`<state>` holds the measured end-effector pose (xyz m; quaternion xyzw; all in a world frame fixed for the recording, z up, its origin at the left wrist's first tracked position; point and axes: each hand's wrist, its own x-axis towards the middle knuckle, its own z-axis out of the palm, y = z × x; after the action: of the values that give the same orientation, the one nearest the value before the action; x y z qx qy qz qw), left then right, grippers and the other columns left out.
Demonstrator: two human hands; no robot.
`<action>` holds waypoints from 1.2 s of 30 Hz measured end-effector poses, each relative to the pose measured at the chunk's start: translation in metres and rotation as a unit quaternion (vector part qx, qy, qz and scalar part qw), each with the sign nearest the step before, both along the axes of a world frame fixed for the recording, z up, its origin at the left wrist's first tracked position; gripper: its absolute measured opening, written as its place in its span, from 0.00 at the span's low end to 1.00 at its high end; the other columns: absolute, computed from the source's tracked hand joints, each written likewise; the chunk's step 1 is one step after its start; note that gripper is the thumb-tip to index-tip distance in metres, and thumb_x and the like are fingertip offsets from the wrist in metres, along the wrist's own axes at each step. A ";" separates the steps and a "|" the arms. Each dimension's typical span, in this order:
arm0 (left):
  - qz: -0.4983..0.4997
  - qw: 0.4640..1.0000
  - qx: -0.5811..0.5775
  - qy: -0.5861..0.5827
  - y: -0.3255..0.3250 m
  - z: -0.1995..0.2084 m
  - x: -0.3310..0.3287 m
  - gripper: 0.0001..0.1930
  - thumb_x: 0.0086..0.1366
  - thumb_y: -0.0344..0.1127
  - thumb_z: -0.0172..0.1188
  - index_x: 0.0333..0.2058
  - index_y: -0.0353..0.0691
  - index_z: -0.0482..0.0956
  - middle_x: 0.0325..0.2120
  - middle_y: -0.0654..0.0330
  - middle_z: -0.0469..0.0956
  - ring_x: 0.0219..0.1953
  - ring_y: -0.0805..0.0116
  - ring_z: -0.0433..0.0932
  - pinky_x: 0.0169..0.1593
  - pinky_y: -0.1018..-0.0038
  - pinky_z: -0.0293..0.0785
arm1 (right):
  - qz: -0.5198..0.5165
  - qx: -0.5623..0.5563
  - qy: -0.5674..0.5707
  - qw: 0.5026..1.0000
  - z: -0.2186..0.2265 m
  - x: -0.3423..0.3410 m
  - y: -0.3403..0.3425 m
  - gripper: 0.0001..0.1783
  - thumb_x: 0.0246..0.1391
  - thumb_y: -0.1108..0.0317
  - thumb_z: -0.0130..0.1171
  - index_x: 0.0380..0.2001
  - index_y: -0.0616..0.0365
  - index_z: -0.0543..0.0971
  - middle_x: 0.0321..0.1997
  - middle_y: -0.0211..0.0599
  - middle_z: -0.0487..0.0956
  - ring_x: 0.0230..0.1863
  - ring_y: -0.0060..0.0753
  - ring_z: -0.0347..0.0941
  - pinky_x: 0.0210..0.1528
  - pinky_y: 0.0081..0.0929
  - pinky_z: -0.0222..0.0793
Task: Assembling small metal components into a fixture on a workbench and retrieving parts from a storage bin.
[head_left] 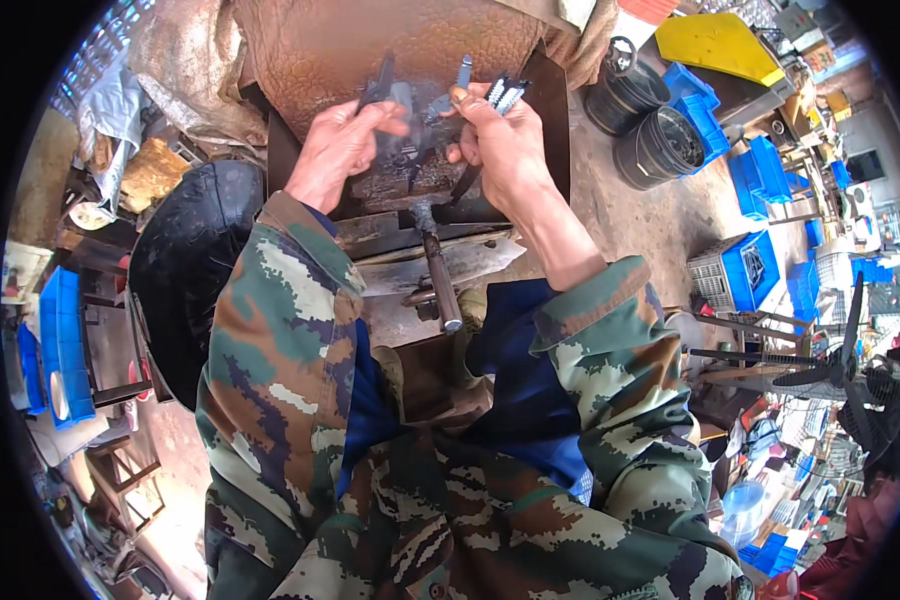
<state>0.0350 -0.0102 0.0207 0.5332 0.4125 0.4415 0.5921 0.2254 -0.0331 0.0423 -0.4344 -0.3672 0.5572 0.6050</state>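
My right hand (510, 150) is closed around several narrow dark metal pieces (506, 96), some with ridged, shiny edges. Another flat grey metal piece (464, 72) stands up beside its thumb. Across from it, my left hand (335, 150) is partly smeared by motion. Its fingers reach toward the middle, and a dark flat metal piece (380, 80) shows just beyond them; whether they grip it I cannot make out. Between and below both hands lies a grimy metal fixture (405, 180) strewn with dark bits. A round metal rod (438, 270) sticks out of it toward me.
A crinkled brown sheet (370, 40) hangs behind the fixture. Black buckets (660, 148) stand at the right, with blue crates (755, 270) farther off. A black-covered round object (195, 270) sits near my left arm. At the far right is a fan (850, 370).
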 end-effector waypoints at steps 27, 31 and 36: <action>-0.096 0.959 0.021 0.265 0.024 -0.062 -0.040 0.12 0.64 0.28 0.55 0.43 0.33 0.83 0.29 0.68 0.71 0.31 0.78 0.67 0.35 0.78 0.66 | -0.014 -0.117 0.134 0.984 0.004 0.051 -0.017 0.14 0.71 0.61 0.46 0.42 0.63 0.69 0.43 0.49 0.77 0.44 0.51 0.79 0.52 0.52 0.81; -0.090 0.959 0.087 0.254 0.029 -0.070 -0.038 0.13 0.63 0.29 0.56 0.44 0.32 0.83 0.32 0.64 0.75 0.32 0.74 0.71 0.38 0.76 0.68 | -0.011 -0.132 0.147 0.980 0.001 0.042 -0.016 0.13 0.70 0.61 0.49 0.41 0.62 0.70 0.38 0.43 0.75 0.38 0.44 0.78 0.48 0.50 0.81; -0.077 0.927 0.185 0.316 0.027 -0.061 -0.032 0.14 0.63 0.32 0.56 0.44 0.34 0.82 0.33 0.52 0.80 0.33 0.60 0.78 0.41 0.69 0.73 | 0.010 -0.137 0.167 0.976 -0.006 0.044 -0.017 0.12 0.68 0.61 0.53 0.40 0.60 0.72 0.32 0.34 0.72 0.27 0.29 0.70 0.36 0.36 0.79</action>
<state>0.0031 0.0165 -0.0399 0.7754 0.4464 0.2717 0.3546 0.2690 -0.0499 0.0368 -0.4101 -0.1860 0.6730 0.5868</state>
